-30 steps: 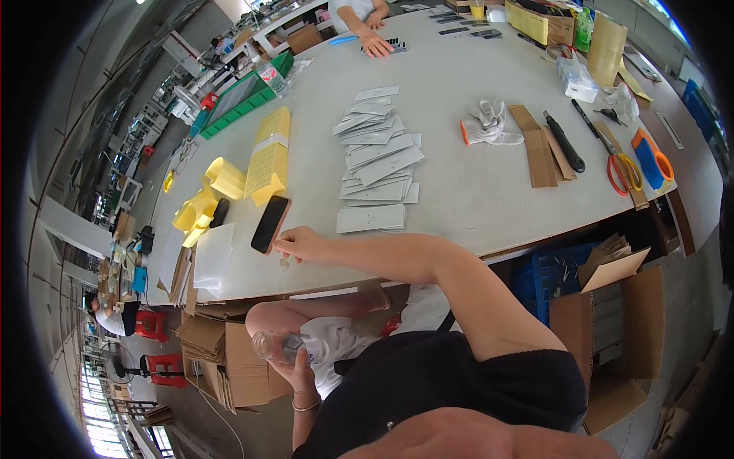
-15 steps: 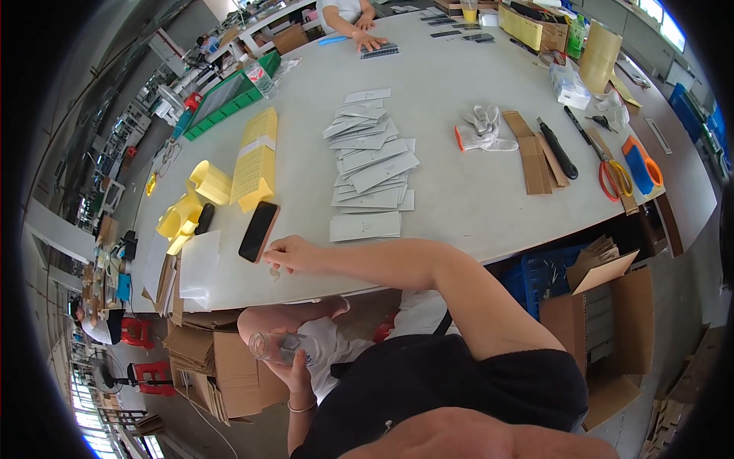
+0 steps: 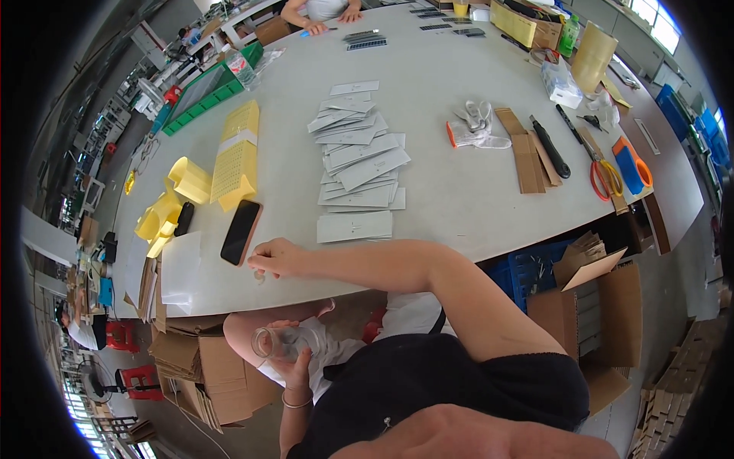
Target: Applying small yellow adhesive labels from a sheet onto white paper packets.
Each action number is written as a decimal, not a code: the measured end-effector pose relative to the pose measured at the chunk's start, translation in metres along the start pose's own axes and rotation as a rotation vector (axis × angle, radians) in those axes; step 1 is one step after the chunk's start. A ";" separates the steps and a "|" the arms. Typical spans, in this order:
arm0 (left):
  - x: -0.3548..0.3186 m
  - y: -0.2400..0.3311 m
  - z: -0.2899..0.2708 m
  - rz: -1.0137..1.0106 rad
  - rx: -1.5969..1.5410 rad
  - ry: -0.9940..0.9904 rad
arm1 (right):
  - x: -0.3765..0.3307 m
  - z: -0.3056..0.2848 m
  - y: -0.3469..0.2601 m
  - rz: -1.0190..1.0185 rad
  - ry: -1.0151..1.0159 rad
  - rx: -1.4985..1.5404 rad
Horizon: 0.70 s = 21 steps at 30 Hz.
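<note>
My left hand (image 3: 296, 370) is wrapped round a clear, see-through jar (image 3: 307, 343) over my lap, below the table edge. The jar lies tilted, its round mouth facing left. My right arm reaches across the table's near edge, and my right hand (image 3: 277, 258) rests there with curled fingers. A small pale piece (image 3: 261, 278) lies at its fingertips; its kind is too small to make out. Just beyond those fingers is a dark-screened phone (image 3: 241, 232). Farther in, a long pile of overlapping light grey cards (image 3: 365, 170) runs away from me.
To the left are a perforated yellow strip (image 3: 235, 157), yellow holders (image 3: 189, 180) and a green tray (image 3: 187, 113). On the right lie a glove (image 3: 478, 130), a cutter (image 3: 550, 148), scissors (image 3: 604, 180) and a tape roll (image 3: 633, 165). Across the table, another person's hand (image 3: 313, 27) holds something blue.
The view has shifted, so table things appear farther left. The other person's hand has left the dark strips and is now at the blue object. My hands keep much the same hold.
</note>
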<state>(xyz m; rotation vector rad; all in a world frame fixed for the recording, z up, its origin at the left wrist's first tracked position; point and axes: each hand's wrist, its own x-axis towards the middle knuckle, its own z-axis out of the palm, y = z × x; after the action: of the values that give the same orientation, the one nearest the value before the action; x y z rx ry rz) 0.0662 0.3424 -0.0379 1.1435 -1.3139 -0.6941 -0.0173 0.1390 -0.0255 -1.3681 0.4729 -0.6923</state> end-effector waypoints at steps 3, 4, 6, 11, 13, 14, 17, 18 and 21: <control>0.002 0.008 0.011 0.009 0.056 0.001 | -0.002 0.000 -0.002 -0.005 0.007 -0.016; 0.001 0.008 0.011 -0.007 0.060 0.000 | -0.002 0.000 -0.003 -0.006 0.001 -0.014; 0.003 0.011 0.014 -0.022 0.060 -0.002 | -0.001 -0.001 0.001 -0.010 0.001 -0.006; 0.018 0.022 0.021 -0.003 -0.006 -0.086 | 0.000 0.000 0.001 -0.018 -0.023 0.003; 0.035 0.041 0.030 0.031 -0.013 -0.118 | 0.000 0.002 -0.005 -0.006 -0.012 -0.040; 0.046 0.052 0.036 0.071 -0.034 -0.164 | -0.002 0.002 -0.004 0.000 -0.018 -0.044; 0.074 0.063 0.042 0.096 -0.046 -0.253 | 0.000 -0.001 -0.001 0.031 -0.020 0.016; 0.083 0.065 0.041 0.131 -0.028 -0.324 | 0.001 -0.002 -0.001 0.021 -0.014 0.028; 0.106 0.078 0.056 0.246 -0.144 -0.373 | -0.002 0.002 -0.007 0.024 -0.016 0.047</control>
<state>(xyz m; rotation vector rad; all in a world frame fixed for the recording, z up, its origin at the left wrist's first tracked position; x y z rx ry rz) 0.0166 0.2586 0.0665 0.7406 -1.6556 -0.8296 -0.0184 0.1418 -0.0182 -1.3212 0.4568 -0.6690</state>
